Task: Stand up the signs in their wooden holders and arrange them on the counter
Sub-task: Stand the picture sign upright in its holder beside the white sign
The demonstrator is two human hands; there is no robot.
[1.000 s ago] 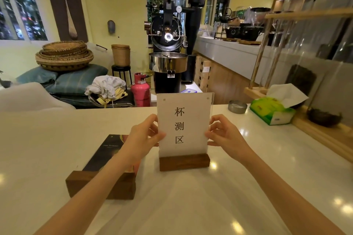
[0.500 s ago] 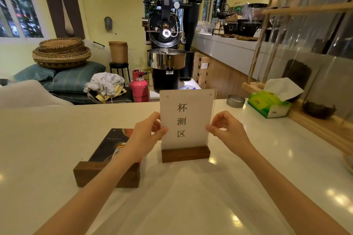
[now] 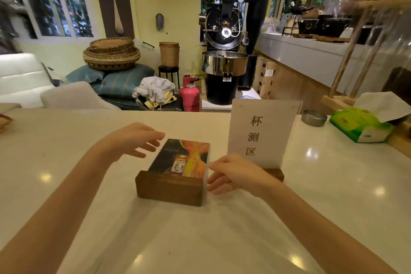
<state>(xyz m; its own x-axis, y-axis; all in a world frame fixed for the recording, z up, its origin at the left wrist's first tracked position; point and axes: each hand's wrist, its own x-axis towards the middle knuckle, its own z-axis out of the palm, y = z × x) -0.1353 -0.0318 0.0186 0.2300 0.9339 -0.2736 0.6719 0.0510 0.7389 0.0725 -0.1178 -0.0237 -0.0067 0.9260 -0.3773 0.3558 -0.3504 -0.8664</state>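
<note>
Two signs sit on the white counter [image 3: 66,162]. The dark picture sign [image 3: 180,158] lies flat, face up, its long axis running away from the camera, its near end slotted in a wide wooden holder [image 3: 170,189]; a small bottle label on it is too small to read. Just to its right the white sign [image 3: 262,133] stands upright in a second wooden holder [image 3: 274,173], facing the camera, with three characters in a column: 杯测区. The left hand [image 3: 135,140] hovers spread and empty beside the flat sign's far left edge; the right hand [image 3: 233,173], fingers loose and gripping nothing, is just right of the wide holder. Farther right sit one metal tin [image 3: 313,117] and one green tissue pack [image 3: 360,124].
</note>
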